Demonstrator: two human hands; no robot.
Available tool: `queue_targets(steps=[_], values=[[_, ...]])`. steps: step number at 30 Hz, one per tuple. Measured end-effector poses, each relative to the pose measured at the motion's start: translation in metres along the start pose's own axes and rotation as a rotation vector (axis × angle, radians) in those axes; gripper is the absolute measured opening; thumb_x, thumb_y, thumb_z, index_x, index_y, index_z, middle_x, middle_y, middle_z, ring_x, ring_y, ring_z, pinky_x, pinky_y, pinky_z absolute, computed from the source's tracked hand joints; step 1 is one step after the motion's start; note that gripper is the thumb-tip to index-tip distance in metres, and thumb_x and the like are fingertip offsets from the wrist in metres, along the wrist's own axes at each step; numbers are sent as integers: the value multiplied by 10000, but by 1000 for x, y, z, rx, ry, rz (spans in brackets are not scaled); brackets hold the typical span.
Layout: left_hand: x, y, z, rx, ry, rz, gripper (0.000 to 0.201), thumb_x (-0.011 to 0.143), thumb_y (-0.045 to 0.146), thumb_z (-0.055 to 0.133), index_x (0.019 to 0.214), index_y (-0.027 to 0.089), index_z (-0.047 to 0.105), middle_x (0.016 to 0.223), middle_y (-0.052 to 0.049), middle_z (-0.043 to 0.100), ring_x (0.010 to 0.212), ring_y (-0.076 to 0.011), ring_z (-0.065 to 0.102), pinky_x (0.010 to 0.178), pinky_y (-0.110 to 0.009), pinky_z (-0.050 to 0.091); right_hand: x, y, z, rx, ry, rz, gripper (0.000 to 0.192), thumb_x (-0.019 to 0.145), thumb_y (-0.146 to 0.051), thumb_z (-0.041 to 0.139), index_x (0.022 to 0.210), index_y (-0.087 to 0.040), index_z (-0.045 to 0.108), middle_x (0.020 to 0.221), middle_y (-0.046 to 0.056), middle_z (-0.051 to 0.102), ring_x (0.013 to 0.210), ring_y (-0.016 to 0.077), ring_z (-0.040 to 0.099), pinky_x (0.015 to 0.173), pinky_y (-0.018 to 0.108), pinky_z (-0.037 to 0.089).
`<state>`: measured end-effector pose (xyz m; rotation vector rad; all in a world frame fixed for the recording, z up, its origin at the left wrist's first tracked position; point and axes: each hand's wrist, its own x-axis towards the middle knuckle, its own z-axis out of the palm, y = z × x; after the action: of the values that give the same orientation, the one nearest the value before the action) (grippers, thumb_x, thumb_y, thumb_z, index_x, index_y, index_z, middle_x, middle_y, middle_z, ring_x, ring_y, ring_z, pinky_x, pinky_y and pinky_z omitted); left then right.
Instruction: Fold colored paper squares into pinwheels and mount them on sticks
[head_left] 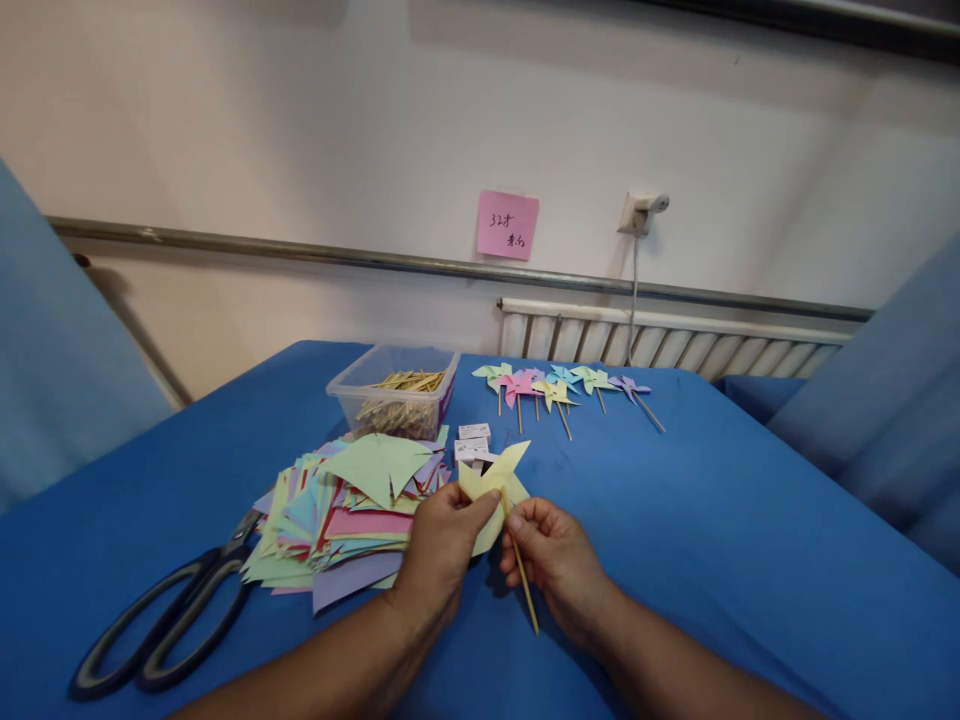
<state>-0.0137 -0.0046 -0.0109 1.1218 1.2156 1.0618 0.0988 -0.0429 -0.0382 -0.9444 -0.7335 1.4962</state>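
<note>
So the left hand [442,540] is pinching a yellow paper pinwheel [493,490] by its folded blades, and the right hand [551,555] is pinching a thin wooden stick [521,570] right at the pinwheel's middle, both held just above the near middle of the desk [712,520].

Biggest risk I can see: the paper is thin, so if the left thumb squeezes harder or the stick gets pushed at an angle, the blades could crease or the centre could tear. The stick is skinny too, so bending it sideways might snap it.

The loose stack of cut coloured paper [345,520] sits just beside the left wrist, so a careless elbow could fan it across the desk. The scissors [172,620] lie at the near left edge, close to the forearm. Finished pinwheels [559,385] along the far edge look safely apart.
</note>
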Motion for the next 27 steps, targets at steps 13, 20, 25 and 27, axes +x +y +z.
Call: queue_targets(steps=[13,20,25,27], values=[[7,-11,-4,219,32,132,281,675,416,650,654,149,566,572,15,569,514,-123,505,481,-222,368,1,1,0,-15,26,8,397,618,-461,744,687,-152,505,532,-36,560,401,70,509,381,180,420],[7,-10,-5,306,55,199,276,677,418,637,615,168,535,545,29,545,503,-122,492,470,-217,339,2,2,0,-59,38,-19,398,631,-486,721,697,-160,503,499,-39,562,364,68,485,370,185,415],[7,-9,-4,293,75,250,272,658,383,657,580,180,495,517,53,507,486,-107,463,468,-209,324,3,3,0,-77,59,-28,418,616,-508,721,693,-158,504,477,-39,562,357,71,482,363,185,409],[7,-9,-4,294,80,258,271,652,380,666,581,181,496,514,53,508,485,-106,461,465,-208,315,3,3,0,-75,63,-29,417,613,-504,724,689,-160,501,473,-41,561,353,70,478,362,186,408]])
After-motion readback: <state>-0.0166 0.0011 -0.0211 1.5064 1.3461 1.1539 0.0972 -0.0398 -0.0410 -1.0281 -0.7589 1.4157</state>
